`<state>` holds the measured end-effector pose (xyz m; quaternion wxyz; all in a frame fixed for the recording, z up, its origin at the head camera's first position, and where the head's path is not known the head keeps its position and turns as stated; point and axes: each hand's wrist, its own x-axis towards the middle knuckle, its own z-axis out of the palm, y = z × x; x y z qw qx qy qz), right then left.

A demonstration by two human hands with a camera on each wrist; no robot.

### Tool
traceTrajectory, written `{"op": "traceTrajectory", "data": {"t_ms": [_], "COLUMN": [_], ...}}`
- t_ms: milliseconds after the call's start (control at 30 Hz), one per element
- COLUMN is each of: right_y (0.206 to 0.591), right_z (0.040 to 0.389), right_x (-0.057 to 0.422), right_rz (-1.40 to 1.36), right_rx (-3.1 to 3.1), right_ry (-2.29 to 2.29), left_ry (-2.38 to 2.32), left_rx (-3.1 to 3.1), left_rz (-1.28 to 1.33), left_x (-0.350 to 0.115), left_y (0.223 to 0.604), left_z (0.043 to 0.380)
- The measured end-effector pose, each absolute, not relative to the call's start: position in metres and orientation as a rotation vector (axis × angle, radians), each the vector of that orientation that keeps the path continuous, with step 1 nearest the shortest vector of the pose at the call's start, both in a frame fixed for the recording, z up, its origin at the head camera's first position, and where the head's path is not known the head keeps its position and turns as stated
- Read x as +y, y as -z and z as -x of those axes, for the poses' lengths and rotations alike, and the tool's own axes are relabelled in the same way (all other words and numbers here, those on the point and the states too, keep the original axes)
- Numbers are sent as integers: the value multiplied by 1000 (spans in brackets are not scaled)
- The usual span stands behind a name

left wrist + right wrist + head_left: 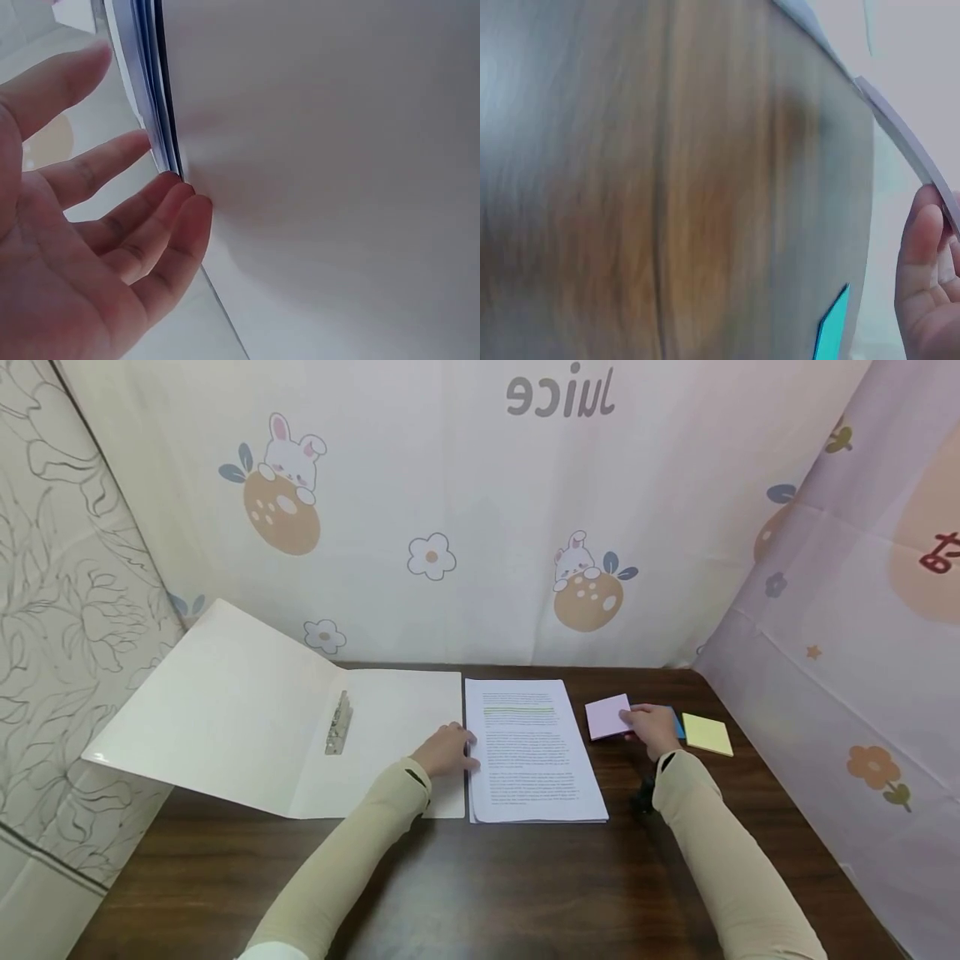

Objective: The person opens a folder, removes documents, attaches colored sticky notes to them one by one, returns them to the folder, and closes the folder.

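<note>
A stack of printed sheets point(532, 760) with a yellow-green highlighted line lies on the table. My left hand point(447, 752) is at the stack's left edge, fingertips touching it; in the left wrist view the left hand point(97, 217) has loosely bent fingers along the sheets' side. My right hand point(654, 727) pinches a pink sticky note pad point(606, 717) by its right side. The right wrist view shows the thumb and fingers point(922, 247) of that hand on the pad's edge. A blue sticky note pad point(678, 723) is partly hidden behind the right hand.
An open white ring binder point(397, 710) with a metal clip point(339, 724) lies left of the sheets, its cover leaning up to the left. A yellow sticky note pad point(707, 734) lies at the right. Printed cloth point(480, 485) hangs behind the dark wooden table point(480, 885).
</note>
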<state>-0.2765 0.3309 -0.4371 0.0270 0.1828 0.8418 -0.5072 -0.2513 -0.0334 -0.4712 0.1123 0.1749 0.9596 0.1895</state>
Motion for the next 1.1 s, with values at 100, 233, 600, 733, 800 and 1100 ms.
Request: {"op": "traceTrajectory", "data": {"t_ms": [100, 233, 600, 733, 800, 1100], "right_y": [436, 435, 430, 429, 430, 430], "right_z": [276, 275, 271, 269, 267, 260], "right_x": [325, 316, 291, 280, 274, 247], "right_rz": [-543, -515, -478, -464, -450, -425], "right_rx": [2551, 2523, 2428, 2392, 2383, 2309], "right_ry": [1596, 1619, 1696, 1720, 1723, 1786], "left_ry": [-571, -628, -695, -690, -707, -910], "left_rx": [2822, 2803, 2795, 2824, 2837, 2837], "left_rz": [-514, -479, -417, -407, -400, -378], "left_x": [-34, -35, -36, -39, -40, -43], "left_y": [471, 468, 463, 461, 461, 459], "left_z": [252, 251, 251, 253, 255, 253]}}
